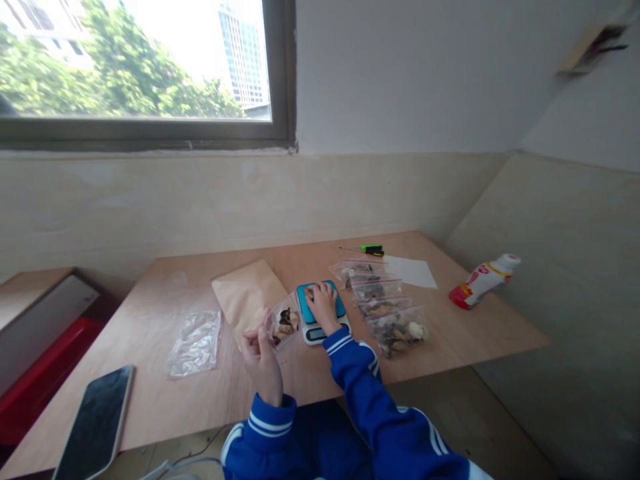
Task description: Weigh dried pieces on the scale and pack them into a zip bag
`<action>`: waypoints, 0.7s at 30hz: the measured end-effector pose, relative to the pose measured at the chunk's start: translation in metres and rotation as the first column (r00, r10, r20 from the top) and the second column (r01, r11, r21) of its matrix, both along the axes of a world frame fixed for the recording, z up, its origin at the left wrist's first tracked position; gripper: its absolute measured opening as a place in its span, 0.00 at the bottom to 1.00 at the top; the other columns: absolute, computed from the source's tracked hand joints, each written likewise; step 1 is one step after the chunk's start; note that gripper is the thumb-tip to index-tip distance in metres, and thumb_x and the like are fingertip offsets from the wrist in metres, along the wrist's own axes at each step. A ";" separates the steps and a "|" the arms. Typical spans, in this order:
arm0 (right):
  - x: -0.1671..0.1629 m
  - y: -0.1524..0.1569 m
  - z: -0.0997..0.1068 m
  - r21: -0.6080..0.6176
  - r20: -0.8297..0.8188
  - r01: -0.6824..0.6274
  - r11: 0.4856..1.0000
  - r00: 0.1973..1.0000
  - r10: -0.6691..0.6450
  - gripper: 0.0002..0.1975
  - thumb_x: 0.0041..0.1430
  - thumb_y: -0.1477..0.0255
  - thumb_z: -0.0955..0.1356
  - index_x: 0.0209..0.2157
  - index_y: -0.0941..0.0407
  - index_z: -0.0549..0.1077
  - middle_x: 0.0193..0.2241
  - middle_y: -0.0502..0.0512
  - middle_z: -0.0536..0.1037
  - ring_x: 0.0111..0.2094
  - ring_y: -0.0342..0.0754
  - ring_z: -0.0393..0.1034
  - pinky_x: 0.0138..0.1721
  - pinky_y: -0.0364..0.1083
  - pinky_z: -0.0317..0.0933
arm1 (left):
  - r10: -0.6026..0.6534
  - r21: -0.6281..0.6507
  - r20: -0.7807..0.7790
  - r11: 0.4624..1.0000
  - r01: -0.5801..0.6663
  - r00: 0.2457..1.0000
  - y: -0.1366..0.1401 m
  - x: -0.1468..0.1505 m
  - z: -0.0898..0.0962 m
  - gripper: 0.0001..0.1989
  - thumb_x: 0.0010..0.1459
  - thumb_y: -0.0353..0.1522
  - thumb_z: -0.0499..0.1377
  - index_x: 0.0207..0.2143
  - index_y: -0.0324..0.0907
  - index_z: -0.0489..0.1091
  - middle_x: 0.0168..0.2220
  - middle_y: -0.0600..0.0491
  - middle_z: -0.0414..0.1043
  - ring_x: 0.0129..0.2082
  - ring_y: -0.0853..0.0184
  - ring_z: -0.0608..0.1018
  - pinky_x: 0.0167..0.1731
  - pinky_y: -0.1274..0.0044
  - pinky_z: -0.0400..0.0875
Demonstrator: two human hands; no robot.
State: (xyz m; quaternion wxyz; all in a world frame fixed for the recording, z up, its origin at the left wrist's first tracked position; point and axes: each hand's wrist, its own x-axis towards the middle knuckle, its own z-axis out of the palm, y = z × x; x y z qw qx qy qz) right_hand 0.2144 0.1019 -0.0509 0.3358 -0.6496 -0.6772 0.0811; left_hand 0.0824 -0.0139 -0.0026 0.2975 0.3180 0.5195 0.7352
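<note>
Now | left hand (263, 357) grasps small clear zip bag of dried pieces (284, 323) left of blue-topped scale (320, 313) | right hand (324, 303) pinches pieces on it | four filled bags (383, 303) lie right, one bag partly filled.

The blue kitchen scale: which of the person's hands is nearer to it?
Right. The right hand rests on top of the blue kitchen scale. The left hand is off to its left, holding a small clear bag of dark pieces up beside it.
</note>
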 end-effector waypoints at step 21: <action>0.003 -0.033 0.006 -0.011 -0.027 0.007 1.000 1.000 -0.007 0.09 0.55 0.77 0.66 0.38 0.54 0.74 0.41 0.59 0.76 0.44 0.57 0.65 0.44 0.53 0.54 | -0.034 -0.003 0.111 0.999 0.034 0.993 0.000 -0.002 0.000 0.13 0.57 0.40 0.57 0.29 0.44 0.58 0.46 0.43 0.76 0.51 0.57 0.76 0.50 0.62 0.69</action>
